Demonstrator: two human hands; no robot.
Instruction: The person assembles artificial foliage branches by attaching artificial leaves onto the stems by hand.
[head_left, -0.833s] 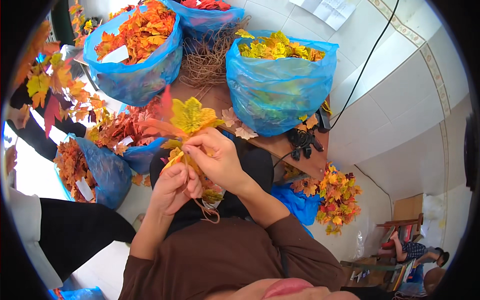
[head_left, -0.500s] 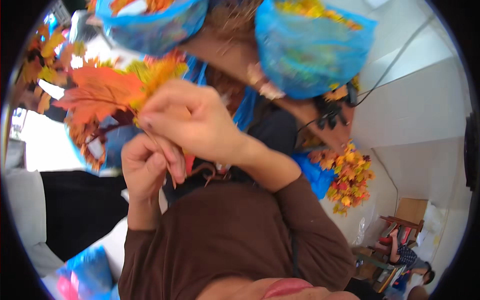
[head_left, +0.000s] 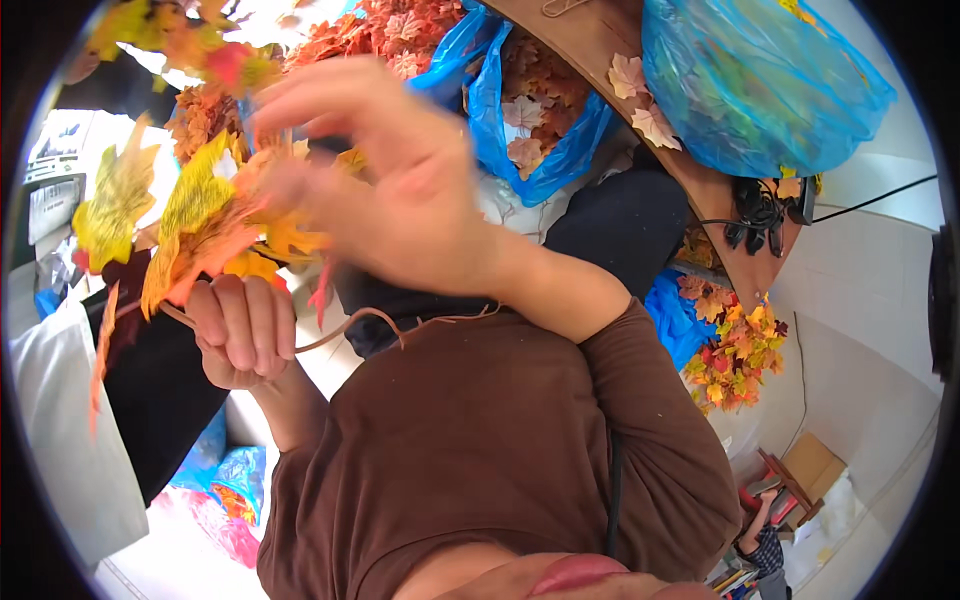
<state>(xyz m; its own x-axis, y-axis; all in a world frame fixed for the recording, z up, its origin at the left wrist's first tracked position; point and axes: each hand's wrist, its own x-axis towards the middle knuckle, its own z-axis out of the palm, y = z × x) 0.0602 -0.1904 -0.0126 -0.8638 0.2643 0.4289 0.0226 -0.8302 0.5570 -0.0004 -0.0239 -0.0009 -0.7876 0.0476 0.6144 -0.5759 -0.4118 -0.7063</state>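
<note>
My left hand [head_left: 240, 325] is closed around the brown stem [head_left: 350, 325] of a branch of artificial maple leaves, and the stem's thin end trails toward my brown shirt. Yellow and orange cloth-like leaves [head_left: 200, 215] fan out just above that fist. Over the leaves, my right hand [head_left: 405, 170] is raised with its thumb and fingers apart. Motion blurs its fingertips, and nothing shows gripped in them.
Blue plastic bags, one on the brown table [head_left: 680, 150] and an open bag of leaves [head_left: 540, 120] beside it, lie ahead. Black cables [head_left: 755, 215] rest at the table's corner. A leaf bunch [head_left: 735, 350] is at the right. Another person [head_left: 765, 545] is far off at lower right.
My hands were close together at the stem; now they are apart. The left has moved lower and left, and the right has come off the stem and opened. The view has shifted.
</note>
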